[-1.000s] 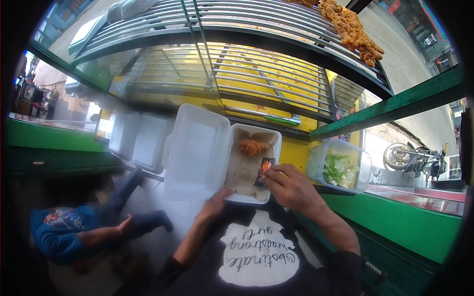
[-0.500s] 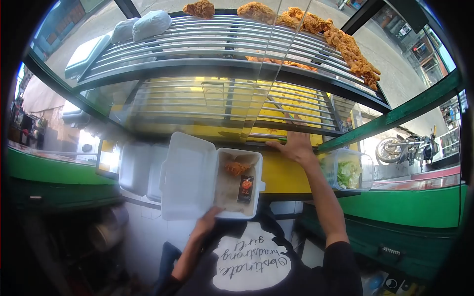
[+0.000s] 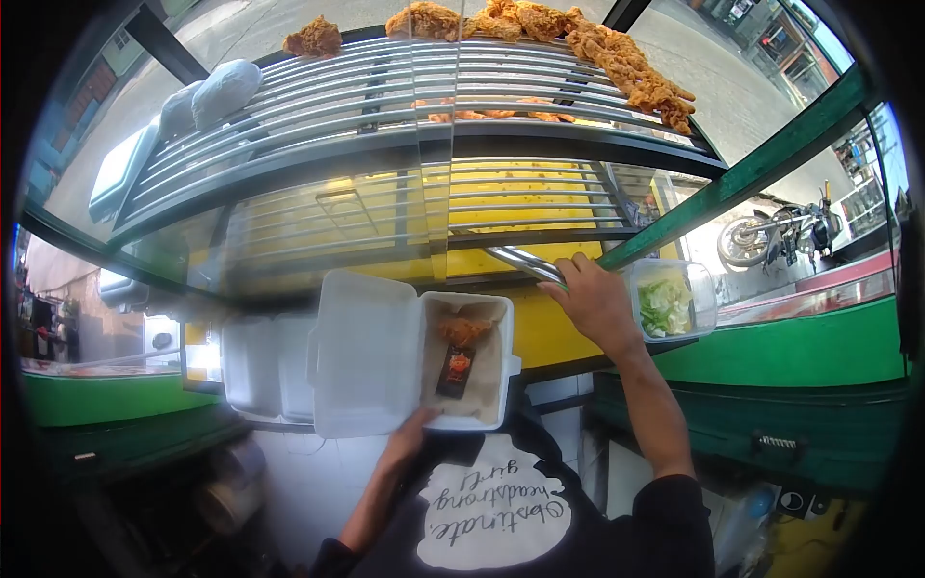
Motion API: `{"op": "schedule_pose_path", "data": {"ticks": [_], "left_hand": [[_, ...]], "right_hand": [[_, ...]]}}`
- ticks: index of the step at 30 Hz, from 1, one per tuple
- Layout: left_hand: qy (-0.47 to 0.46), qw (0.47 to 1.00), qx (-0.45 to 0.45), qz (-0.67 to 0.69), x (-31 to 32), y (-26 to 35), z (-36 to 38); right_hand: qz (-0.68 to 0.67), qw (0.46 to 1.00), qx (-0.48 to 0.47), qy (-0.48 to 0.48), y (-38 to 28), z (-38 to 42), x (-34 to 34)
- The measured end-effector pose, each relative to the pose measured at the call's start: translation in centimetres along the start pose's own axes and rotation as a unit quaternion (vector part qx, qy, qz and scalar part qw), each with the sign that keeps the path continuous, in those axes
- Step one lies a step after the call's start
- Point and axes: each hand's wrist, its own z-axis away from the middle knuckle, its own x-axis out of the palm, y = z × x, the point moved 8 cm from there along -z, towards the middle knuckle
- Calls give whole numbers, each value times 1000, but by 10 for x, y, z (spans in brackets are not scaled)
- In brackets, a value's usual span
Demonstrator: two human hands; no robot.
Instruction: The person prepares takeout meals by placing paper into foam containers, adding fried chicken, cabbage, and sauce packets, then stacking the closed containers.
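Observation:
My left hand (image 3: 410,432) grips the near edge of an open white foam food box (image 3: 499,385), with its lid folded out to the left. Inside on brown paper lie a piece of fried chicken (image 3: 466,331) and a black sachet (image 3: 454,370) with a red print. My right hand (image 3: 595,301) is closed around metal tongs (image 3: 525,262), which point left over the yellow surface by the lower rack. The far tips of the tongs are hard to make out behind the glass.
Fried chicken pieces (image 3: 631,72) lie on the upper metal rack (image 3: 318,106), near wrapped white bundles (image 3: 226,91). A clear tub of cut lettuce (image 3: 667,303) stands right of my right hand. More foam boxes (image 3: 265,366) sit at left. A green post (image 3: 742,178) slants beside the rack.
My right hand has drawn back from under the lower rack and now shows the tongs in its grip. The sachet leans a little more in the box. The camera view has shifted.

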Motion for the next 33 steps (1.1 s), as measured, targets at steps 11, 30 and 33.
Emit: {"op": "schedule_pose_path", "data": {"ticks": [11, 30, 33], "left_hand": [[86, 934, 248, -242, 55, 9, 3], [78, 986, 150, 7, 154, -41, -29], [92, 984, 151, -23, 162, -33, -22]], "right_hand": [[-63, 989, 125, -55, 125, 141, -163], [407, 890, 36, -201, 202, 91, -119], [423, 881, 7, -212, 194, 84, -118]]}}
